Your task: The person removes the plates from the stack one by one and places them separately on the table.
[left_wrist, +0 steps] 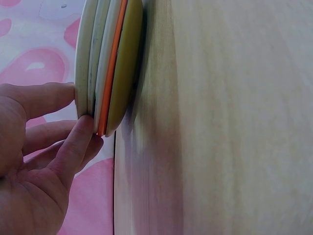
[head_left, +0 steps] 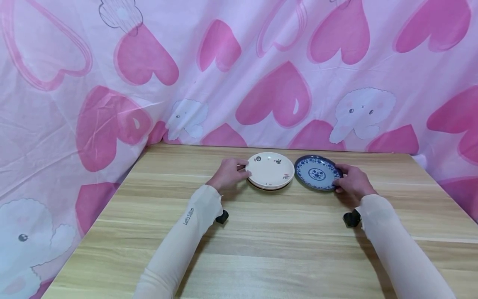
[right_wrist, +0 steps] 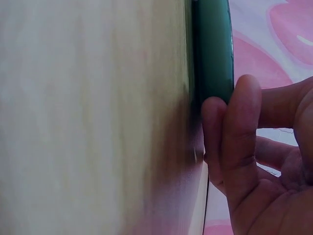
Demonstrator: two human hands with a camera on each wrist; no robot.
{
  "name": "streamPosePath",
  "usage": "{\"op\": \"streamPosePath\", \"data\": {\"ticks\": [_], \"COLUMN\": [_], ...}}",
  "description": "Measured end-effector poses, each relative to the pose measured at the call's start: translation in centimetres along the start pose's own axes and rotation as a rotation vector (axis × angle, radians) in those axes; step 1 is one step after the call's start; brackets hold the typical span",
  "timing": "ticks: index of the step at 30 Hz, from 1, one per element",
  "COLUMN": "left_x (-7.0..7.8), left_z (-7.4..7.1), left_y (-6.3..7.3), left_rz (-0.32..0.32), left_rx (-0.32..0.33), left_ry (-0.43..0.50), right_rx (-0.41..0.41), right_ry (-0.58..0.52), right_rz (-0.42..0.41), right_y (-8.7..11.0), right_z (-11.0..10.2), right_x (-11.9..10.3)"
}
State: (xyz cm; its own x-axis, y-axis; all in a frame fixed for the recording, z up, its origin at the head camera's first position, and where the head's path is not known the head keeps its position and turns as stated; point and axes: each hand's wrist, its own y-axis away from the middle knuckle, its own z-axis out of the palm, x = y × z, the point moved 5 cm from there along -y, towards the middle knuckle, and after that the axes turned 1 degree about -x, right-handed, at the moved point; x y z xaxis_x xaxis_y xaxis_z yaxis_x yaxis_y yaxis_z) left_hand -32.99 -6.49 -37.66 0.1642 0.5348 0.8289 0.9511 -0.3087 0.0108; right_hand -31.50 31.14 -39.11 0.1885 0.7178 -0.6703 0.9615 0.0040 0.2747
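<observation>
A stack of several plates, topped by a cream plate (head_left: pixel 270 170) with small dark motifs, sits at the back of the table. My left hand (head_left: pixel 231 172) grips its left rim with thumb and fingertips. From the side, the left wrist view shows pale plates (left_wrist: pixel 93 44), an orange edge (left_wrist: pixel 115 54) and a yellowish plate (left_wrist: pixel 128 54) at the bottom. Just right of the stack lies a blue-and-white patterned plate (head_left: pixel 315 172), its side dark green in the right wrist view. Its right rim is pinched by my right hand (head_left: pixel 354 181), thumb over the edge and fingers lower.
The wood-grain table (head_left: pixel 284 249) runs from the front to a pink curtain (head_left: pixel 272 95) with hearts that hangs along its back edge. Black wrist devices (head_left: pixel 222 216) show under both sleeves, close above the table.
</observation>
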Motion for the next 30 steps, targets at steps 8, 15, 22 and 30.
{"op": "streamPosePath", "data": {"ticks": [8,15,22,30], "left_x": [0.0,0.1,0.3,0.0], "left_z": [0.0,0.0,0.1,0.0], "left_y": [0.0,0.1,0.1,0.0], "left_rz": [0.003,-0.006,-0.011,-0.021], "left_rx": [0.002,-0.001,-0.001,-0.008], "left_ry": [-0.006,-0.003,-0.014,-0.004], "right_rx": [-0.011,-0.018,-0.001,0.036], "right_ry": [0.030,0.059,0.075,0.135], "right_rz": [0.008,0.008,-0.012,-0.051], "right_y": [0.1,0.4,0.5,0.5], "right_z": [-0.1,-0.4,-0.8,-1.1], "right_x": [-0.2,-0.3,-0.9,-2.0]}}
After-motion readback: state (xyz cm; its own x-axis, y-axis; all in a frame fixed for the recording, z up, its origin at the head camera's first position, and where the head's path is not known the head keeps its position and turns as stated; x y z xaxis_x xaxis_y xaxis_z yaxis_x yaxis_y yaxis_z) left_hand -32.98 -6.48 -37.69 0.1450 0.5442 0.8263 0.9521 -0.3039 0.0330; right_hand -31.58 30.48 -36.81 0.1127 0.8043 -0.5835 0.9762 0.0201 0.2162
